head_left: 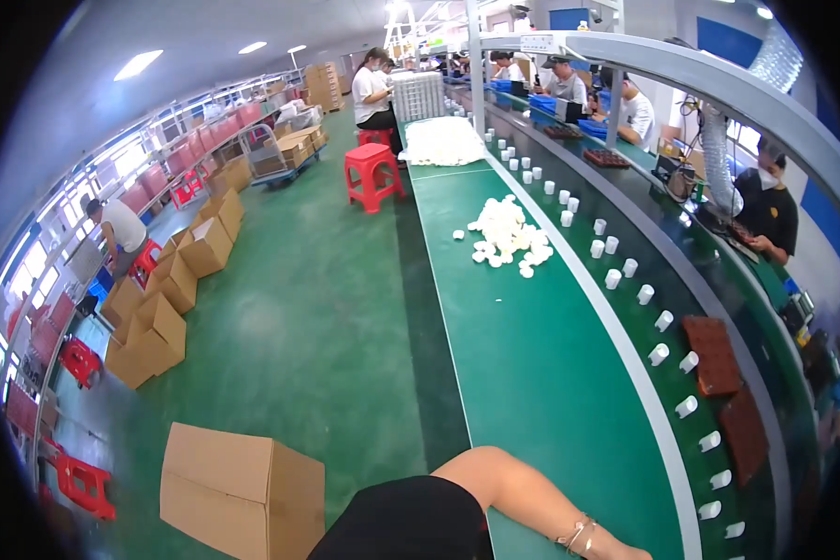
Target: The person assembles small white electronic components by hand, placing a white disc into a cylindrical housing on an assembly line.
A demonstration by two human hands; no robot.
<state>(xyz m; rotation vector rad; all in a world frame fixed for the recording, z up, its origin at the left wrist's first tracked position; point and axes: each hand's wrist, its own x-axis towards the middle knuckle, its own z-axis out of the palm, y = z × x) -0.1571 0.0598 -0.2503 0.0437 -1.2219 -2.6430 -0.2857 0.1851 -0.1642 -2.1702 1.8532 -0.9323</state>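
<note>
My left arm, in a black short sleeve, comes in from the lower edge with the elbow bent. Its forearm rests over the green worktop (551, 373), and bracelets (579, 537) circle the wrist. Only the start of my left hand (630, 553) shows at the bottom edge; its fingers are cut off. My right hand is out of view. Farther along the worktop lies a loose heap of small white pieces (506, 233). Beyond it is a larger white pile (443, 142). Small white cylinders (664, 321) stand in rows on the dark green belt to the right.
Reddish-brown trays (712, 355) lie on the line's right side. An open cardboard box (219, 485) stands on the floor at lower left, more boxes (205, 247) behind. A red stool (373, 175) is near the worktop. Co-workers (765, 205) sit across the line.
</note>
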